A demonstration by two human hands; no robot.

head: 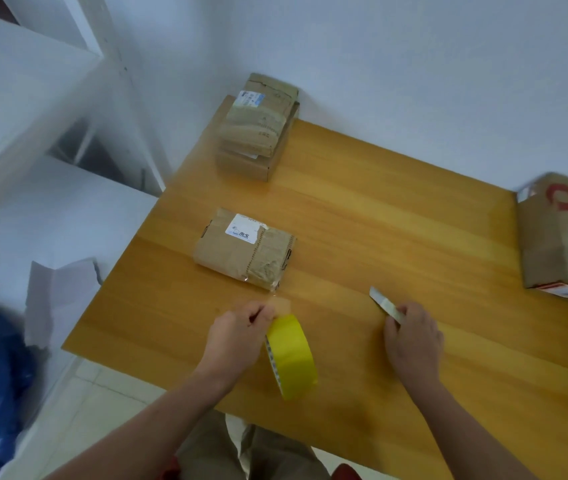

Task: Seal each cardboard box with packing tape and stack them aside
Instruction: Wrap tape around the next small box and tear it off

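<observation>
left hand [237,332] grips yellow tape roll [291,355] | right hand [414,337] holds cutter blade [386,304] | cardboard box [244,251] mid desk [397,237], just beyond roll | I'd keep the tape taut, slice close to the box edge

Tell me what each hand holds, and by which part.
The left hand pinches the tape roll at its top; the right hand grips the knife by its handle, blade pointing away.

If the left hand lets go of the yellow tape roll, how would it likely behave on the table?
The yellow tape roll is held on edge, so freed it would probably roll or topple flat. The smooth wooden table looks unlikely to stop it.
</observation>
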